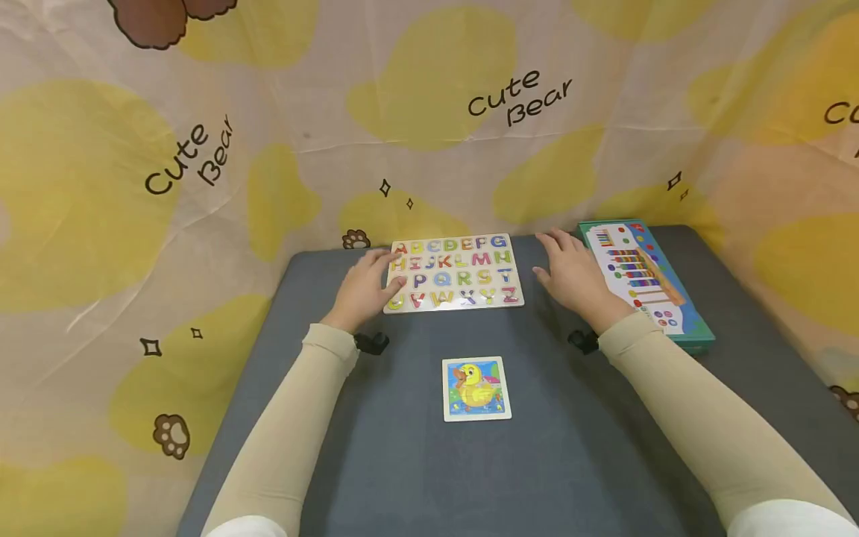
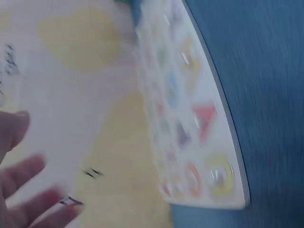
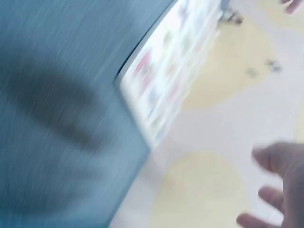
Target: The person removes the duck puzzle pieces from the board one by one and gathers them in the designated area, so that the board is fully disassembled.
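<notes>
A white alphabet puzzle board (image 1: 456,287) with colourful letters lies at the far side of the table. Over its left edge is my left hand (image 1: 364,289), fingers spread; in the left wrist view these fingers (image 2: 28,173) appear apart from the board. My right hand (image 1: 573,276) hovers between the board's right edge and a green-edged box (image 1: 637,276), fingers loosely extended and holding nothing. In the right wrist view the right fingers (image 3: 273,197) are blurred, away from the board. Nearer me lies a small square duck puzzle (image 1: 476,389).
The grey table (image 1: 416,470) has rounded far corners. A cloth backdrop (image 1: 429,97) with yellow patches and "Cute Bear" lettering hangs right behind it. The box, printed with a counting toy, sits at the table's right side, close to my right forearm.
</notes>
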The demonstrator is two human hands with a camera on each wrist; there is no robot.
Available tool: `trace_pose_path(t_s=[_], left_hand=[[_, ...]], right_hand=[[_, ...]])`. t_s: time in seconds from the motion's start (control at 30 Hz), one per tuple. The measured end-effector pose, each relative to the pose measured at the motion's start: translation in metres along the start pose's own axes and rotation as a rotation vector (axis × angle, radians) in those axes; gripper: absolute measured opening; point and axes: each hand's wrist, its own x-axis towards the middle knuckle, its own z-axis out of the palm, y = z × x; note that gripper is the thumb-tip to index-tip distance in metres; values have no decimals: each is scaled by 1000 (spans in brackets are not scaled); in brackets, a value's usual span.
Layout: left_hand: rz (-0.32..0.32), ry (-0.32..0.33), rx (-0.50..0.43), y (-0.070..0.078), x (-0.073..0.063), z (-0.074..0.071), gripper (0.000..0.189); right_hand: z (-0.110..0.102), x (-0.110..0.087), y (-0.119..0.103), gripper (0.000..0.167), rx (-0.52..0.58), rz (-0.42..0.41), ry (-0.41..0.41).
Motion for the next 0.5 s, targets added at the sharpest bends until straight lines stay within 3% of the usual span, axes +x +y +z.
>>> trace_pose_path(t_s=[0.1,0.2,0.27,0.37,0.5], left_hand=[[88,-6,-110,17,-13,8,37],[128,-51,-241,29,-31,24,27],[128,-117,-321,33,-45,37,31],[112,-242,-400,36,-65,56,44],[101,-336,-398,38,-79,74,63]], right_hand=[[6,-9,-21,62,96,8,72],[17,-22,-45,44,217,-24,85],[30,-32,-59,30,308,-70,44],[56,-47,-76,15,433,-143,-83],[87,-63,-87,10,498,-185,-247]])
